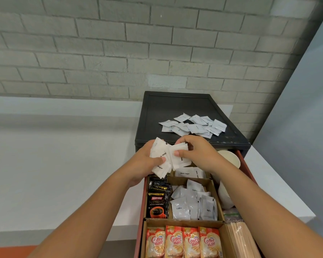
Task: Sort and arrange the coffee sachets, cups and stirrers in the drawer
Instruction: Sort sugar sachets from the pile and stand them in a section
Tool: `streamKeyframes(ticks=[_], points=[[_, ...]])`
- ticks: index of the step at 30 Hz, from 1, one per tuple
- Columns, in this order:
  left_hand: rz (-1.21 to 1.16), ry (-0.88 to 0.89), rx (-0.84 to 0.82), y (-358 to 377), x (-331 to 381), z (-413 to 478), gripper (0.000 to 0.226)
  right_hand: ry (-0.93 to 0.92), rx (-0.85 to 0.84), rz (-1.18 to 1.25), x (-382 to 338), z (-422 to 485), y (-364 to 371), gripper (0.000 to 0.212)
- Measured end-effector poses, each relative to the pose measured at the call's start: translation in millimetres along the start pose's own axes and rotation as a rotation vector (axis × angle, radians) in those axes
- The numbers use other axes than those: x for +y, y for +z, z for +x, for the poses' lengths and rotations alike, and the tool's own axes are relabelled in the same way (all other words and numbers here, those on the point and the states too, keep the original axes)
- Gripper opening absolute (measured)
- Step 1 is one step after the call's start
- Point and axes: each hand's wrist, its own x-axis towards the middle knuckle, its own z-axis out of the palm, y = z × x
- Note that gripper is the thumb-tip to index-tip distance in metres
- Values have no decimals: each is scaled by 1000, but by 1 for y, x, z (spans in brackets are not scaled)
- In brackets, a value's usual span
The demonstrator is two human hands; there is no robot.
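Note:
Both my hands hold white sugar sachets above the back of the open drawer (143, 205). My left hand (145, 161) grips a fanned bunch of white sugar sachets (160, 159), thumb on top. My right hand (198, 153) pinches more white sugar sachets (181, 158) beside them. Under my hands lie other sugar sachets (189, 173) in a cardboard compartment. Nearer me sit black Kopiko sachets (158, 200), white coffee sachets (193, 203), orange Coffee mate sachets (184, 242), wooden stirrers (240, 239) and white paper cups (230, 158).
A pile of loose white sachets (194, 125) lies on the black top (175, 107) of the drawer unit. The unit stands on a white counter (54, 164) against a grey brick wall (138, 43). A pale wall (306, 108) closes in on the right.

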Motion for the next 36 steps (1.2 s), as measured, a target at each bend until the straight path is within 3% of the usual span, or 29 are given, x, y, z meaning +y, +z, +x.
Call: streamKeyframes(ticks=[7, 11, 15, 17, 24, 30, 36], points=[[-77, 5, 52, 0, -3, 0, 52, 111, 193, 32, 13, -10, -2, 11], [-147, -1, 50, -1, -5, 0, 49, 394, 216, 218, 43, -13, 27, 0], [-144, -2, 32, -2, -5, -1, 50, 643, 377, 594, 61, 9, 48, 18], [-148, -6, 22, -3, -5, 0, 51, 701, 436, 632, 66, 22, 50, 22], [-159, -9, 16, -3, -7, 1, 50, 801, 457, 179, 69, 56, 52, 42], [-163, -8, 8, -4, -7, 2, 50, 804, 408, -17, 74, 57, 54, 57], [-166, -7, 5, -4, -7, 2, 50, 662, 271, -232, 80, 53, 50, 43]])
